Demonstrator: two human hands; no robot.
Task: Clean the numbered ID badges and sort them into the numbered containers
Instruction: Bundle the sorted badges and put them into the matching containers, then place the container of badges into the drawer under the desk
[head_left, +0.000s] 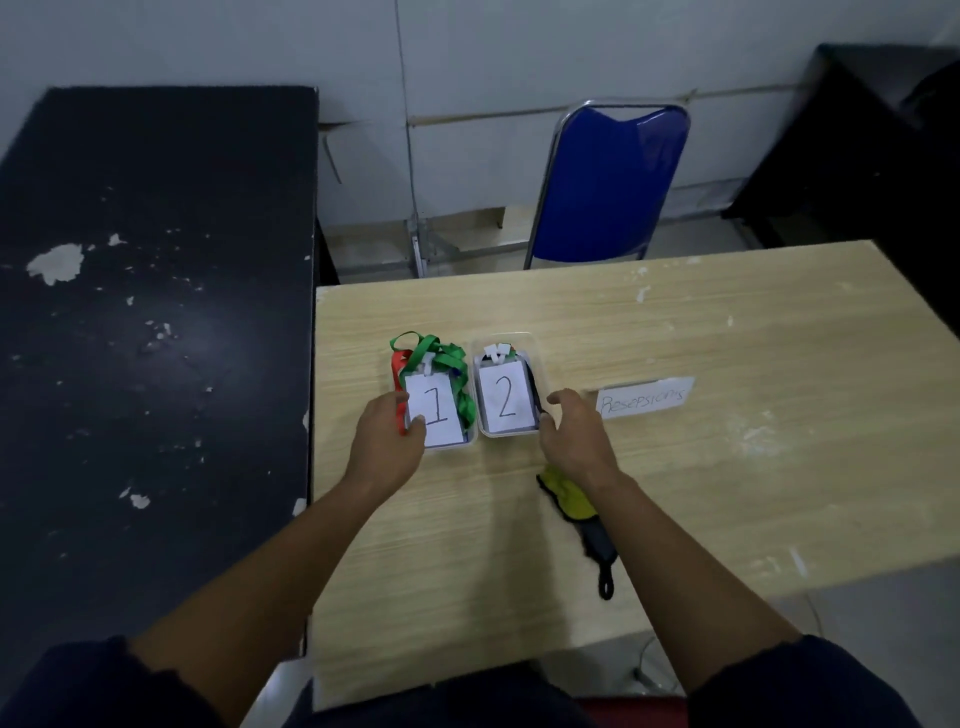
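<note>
Behind the right hand (571, 436), under its wrist, one yellow-and-grey cloth (569, 499) lies on the counter (727, 467); a backward sweep of that forearm could drag it toward the near edge. That hand arches beside the right wall of container 2 (506, 435), thumb at its near corner. I cannot tell whether it is clamped on the wall. The left hand (387, 441) pinches the left wall of container 1 (452, 447), thumb on badge 1 (436, 410).

Two containers stand between the hands, side by side. Each shows one badge on top, badge 2 (506, 397) in the right one. Anything beneath is hidden.

Three lanyards show. One red lanyard (400, 374) and one green lanyard (441, 353) loop over the rim beyond the left hand and could snag and tug a badge out. One black lanyard (534, 384) lies by the right thumb.

One paper label (644, 402) lies right of the right hand, with one chair (608, 182) beyond.
</note>
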